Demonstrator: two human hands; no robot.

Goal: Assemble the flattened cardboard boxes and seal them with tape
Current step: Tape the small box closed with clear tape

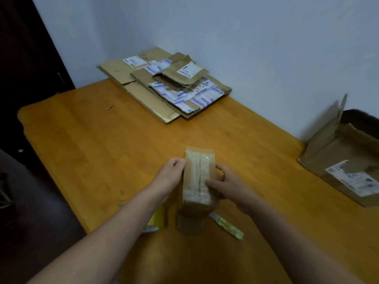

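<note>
The tape over the top seam of the small box looks wrinkled and cloudy, so it may lift and let the flaps gape unless it is rubbed flat. Squeezing the narrow sides too hard could also buckle the cardboard. The box seems to stand upright on the tabletop near its front edge, between both hands. The left hand grips the box's left side with curled fingers. The right hand wraps the right side, thumb laid on the taped top. The stack of flattened boxes lies well apart by the wall
</note>
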